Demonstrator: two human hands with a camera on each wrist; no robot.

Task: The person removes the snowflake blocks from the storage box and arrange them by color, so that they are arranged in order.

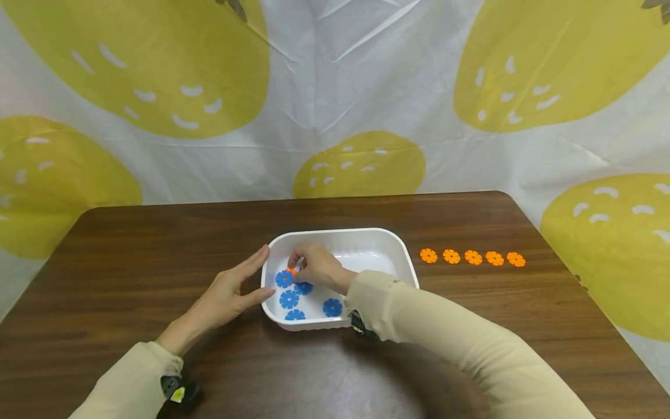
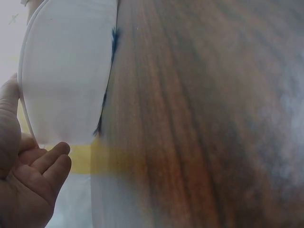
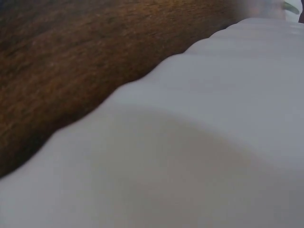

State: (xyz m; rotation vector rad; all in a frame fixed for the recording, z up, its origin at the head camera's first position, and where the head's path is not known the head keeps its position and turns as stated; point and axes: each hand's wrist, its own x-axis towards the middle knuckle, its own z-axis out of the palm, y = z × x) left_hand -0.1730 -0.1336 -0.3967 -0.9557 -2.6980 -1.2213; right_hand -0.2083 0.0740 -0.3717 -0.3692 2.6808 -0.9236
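Note:
A white plastic tray (image 1: 335,232) with rounded corners sits on the table, holding several blue notched discs (image 1: 289,299), mostly toward its left side. My right hand (image 1: 318,266) reaches inside and pinches an orange notched disc (image 1: 292,271) among the blue ones; much of that disc is hidden by the fingers. At the tray's left end, my left hand (image 1: 230,291) rests its thumb and extended fingers against the rim. The left wrist view shows this hand (image 2: 35,175) beside the tray's outer wall (image 2: 66,80). In the right wrist view, the rippled tray wall (image 3: 190,128) hides the right hand.
Several orange notched discs (image 1: 473,258) lie in a row on the dark wood table (image 1: 157,250), right of the tray. Behind the table's far edge hangs a white cloth (image 1: 361,70) with a yellow fruit print. The tray's raised walls surround the right hand.

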